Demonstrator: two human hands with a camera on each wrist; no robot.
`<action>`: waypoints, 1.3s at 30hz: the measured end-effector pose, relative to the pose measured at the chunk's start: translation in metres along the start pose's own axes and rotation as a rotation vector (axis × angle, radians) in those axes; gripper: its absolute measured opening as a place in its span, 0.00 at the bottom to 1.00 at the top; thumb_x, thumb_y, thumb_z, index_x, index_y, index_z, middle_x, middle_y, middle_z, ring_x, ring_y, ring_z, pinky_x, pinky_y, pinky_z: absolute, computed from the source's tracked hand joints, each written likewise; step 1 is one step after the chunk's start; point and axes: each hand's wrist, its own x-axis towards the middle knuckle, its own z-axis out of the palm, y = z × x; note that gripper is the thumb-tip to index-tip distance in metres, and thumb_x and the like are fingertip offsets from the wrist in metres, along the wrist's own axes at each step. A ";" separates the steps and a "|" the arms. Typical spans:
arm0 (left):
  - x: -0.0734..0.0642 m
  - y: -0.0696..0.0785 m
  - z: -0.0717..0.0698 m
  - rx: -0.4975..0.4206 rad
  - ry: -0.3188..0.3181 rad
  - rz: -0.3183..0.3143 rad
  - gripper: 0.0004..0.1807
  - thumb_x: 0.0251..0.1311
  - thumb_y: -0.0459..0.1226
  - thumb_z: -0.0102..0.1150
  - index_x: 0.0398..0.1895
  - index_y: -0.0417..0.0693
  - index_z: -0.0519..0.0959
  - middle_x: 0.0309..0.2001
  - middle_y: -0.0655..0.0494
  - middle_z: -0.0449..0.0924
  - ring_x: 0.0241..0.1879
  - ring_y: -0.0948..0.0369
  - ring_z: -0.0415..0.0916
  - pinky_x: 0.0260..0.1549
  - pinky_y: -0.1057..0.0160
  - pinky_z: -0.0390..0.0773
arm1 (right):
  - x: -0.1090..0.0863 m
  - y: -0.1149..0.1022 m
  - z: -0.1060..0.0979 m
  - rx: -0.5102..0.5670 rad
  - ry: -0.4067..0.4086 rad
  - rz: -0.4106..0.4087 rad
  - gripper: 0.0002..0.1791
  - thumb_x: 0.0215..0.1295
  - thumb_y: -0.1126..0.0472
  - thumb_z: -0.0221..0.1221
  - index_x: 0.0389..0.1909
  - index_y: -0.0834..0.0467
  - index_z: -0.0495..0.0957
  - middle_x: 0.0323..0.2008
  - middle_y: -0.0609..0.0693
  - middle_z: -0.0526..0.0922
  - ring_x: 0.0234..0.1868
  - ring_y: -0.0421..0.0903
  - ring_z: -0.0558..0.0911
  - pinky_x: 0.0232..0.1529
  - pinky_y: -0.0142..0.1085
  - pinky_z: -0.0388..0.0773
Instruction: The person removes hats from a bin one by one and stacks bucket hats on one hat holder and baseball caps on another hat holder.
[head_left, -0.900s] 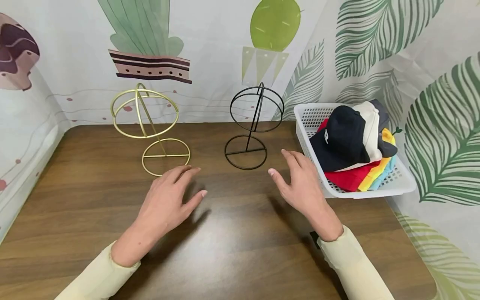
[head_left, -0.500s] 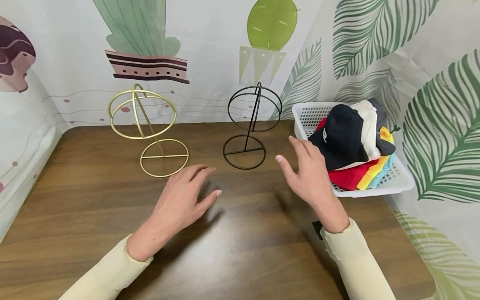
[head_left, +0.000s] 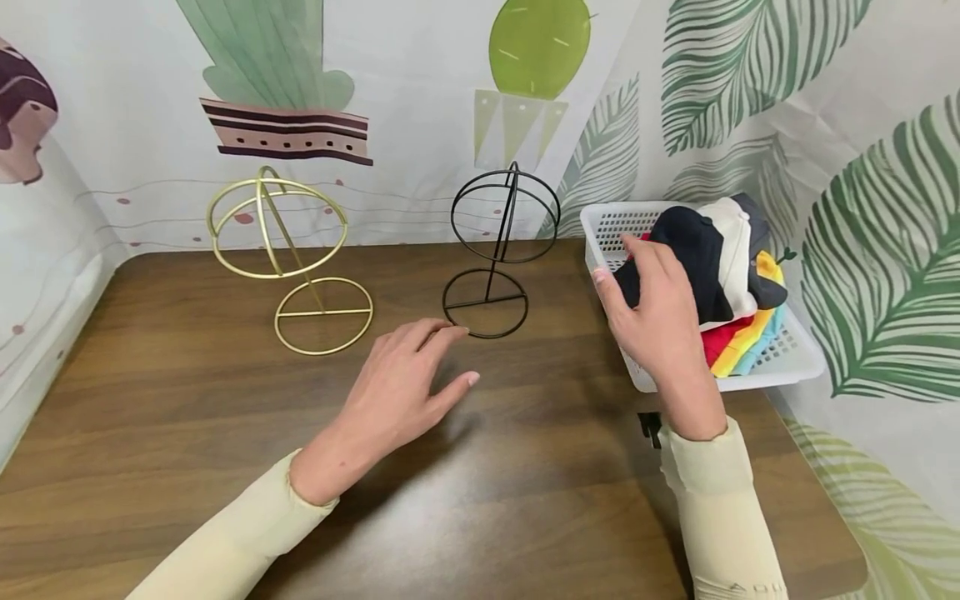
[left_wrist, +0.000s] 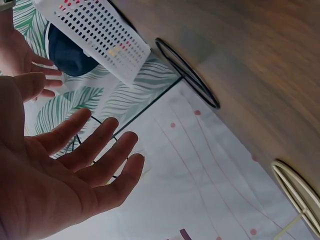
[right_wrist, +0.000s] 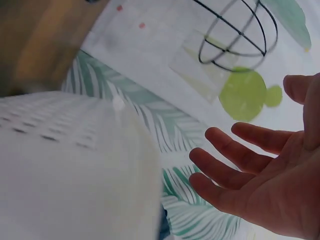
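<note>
My right hand (head_left: pixel 660 321) hovers over the left side of a white plastic basket (head_left: pixel 806 358), fingers spread and relaxed, holding nothing. It overlaps a black cap (head_left: pixel 690 246) that lies on a pile of caps in the basket. Behind the black one is a cream cap (head_left: pixel 733 250); red, yellow and light blue cloth (head_left: pixel 738 346) shows underneath. My left hand (head_left: pixel 397 387) is raised over the table with loosely bent fingers and nothing in them. Its fingertips are near the round base of a black wire cap stand (head_left: pixel 491 271).
A gold wire stand (head_left: pixel 322 315) stands at the back left. The wooden table (head_left: pixel 187 433) meets a printed cloth backdrop (head_left: pixel 420 125) behind and at the right. A small black object (head_left: pixel 650 428) lies by the right sleeve.
My right hand has moved right and forward, from beside the basket to over the black cap. My left hand has drifted right toward the black stand. The view has shifted slightly.
</note>
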 end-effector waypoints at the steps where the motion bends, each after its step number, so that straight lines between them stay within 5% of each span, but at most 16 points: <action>1: 0.001 0.001 0.001 -0.001 -0.001 0.003 0.29 0.70 0.56 0.65 0.67 0.53 0.79 0.62 0.51 0.79 0.63 0.45 0.77 0.58 0.38 0.76 | 0.002 0.001 -0.002 0.000 0.013 -0.001 0.31 0.76 0.50 0.62 0.72 0.65 0.74 0.66 0.64 0.78 0.67 0.62 0.75 0.73 0.55 0.68; 17: 0.026 0.028 0.023 -0.043 -0.012 0.084 0.27 0.70 0.55 0.66 0.65 0.53 0.80 0.60 0.54 0.80 0.61 0.48 0.78 0.57 0.41 0.77 | 0.026 0.011 -0.033 0.047 0.225 0.040 0.29 0.77 0.48 0.60 0.69 0.63 0.77 0.62 0.61 0.82 0.66 0.57 0.78 0.70 0.52 0.71; 24: 0.035 0.046 0.035 -0.052 -0.070 0.117 0.26 0.71 0.56 0.63 0.65 0.54 0.79 0.60 0.56 0.79 0.60 0.49 0.78 0.56 0.44 0.77 | 0.033 0.019 -0.040 0.060 0.276 0.079 0.28 0.77 0.47 0.59 0.70 0.59 0.78 0.61 0.60 0.83 0.65 0.58 0.79 0.70 0.51 0.70; 39: 0.057 0.075 0.064 -0.096 -0.104 0.161 0.26 0.72 0.56 0.63 0.66 0.56 0.79 0.61 0.60 0.78 0.61 0.54 0.78 0.56 0.49 0.77 | 0.037 0.044 -0.045 0.072 0.389 0.150 0.24 0.76 0.51 0.61 0.67 0.59 0.81 0.59 0.57 0.85 0.63 0.53 0.81 0.68 0.36 0.72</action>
